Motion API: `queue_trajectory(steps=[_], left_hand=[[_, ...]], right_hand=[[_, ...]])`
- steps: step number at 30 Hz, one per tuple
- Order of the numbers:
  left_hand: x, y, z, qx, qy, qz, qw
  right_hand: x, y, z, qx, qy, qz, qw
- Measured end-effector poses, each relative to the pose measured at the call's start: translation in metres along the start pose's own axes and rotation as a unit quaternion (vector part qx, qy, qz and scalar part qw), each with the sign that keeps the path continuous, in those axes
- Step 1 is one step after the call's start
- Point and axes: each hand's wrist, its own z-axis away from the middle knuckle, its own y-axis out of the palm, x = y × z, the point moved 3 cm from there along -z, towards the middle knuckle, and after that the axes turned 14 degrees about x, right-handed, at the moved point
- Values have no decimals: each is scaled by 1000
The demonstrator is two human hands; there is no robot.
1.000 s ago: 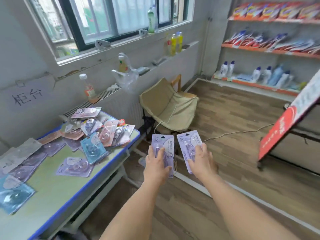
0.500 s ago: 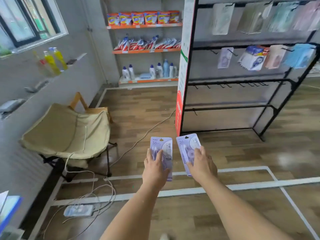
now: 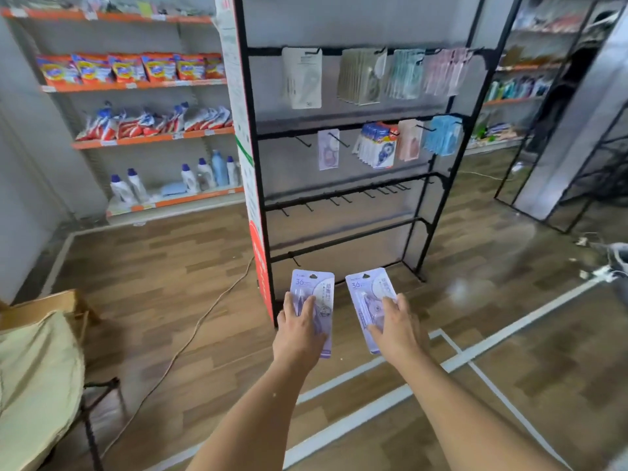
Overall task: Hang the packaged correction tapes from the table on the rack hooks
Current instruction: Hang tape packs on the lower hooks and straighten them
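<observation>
Wooden shop floor (image 3: 190, 266) lies under a black hook rack (image 3: 339, 185) with hanging packs. Before it, left hand (image 3: 299, 331) grips one purple correction tape pack (image 3: 314, 294); right hand (image 3: 397, 329) grips another purple pack (image 3: 368, 294).

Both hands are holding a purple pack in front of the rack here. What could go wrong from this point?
Each hand, left hand and right hand, holds a purple pack, so neither is free to steady a hook; threading may fumble. The cord across the floor could trip the approach.
</observation>
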Motion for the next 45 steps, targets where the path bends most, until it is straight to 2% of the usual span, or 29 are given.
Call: queue_trajectory(steps=[7,18,23,35,45], left_hand=[[-44,-3,-80,-6,33,-15,999],[-134,-27,-215,-81,-20,37,996],[-163,-40,-258,-111,-40,48,992],[-162,-100,-374,-174,-36,36,983],[-141,-130,-435,-206,-34,12,978]], right_hand=[[-29,-27,-79,-10,17,-9,1000],[-66,-118,-249,-19,-58,27,998],[-63,-148,-309,-30,-87,44,995],[-3,-186,-430,-57,-125,64,988],[36,-189,-491,-76,-172,50,981]])
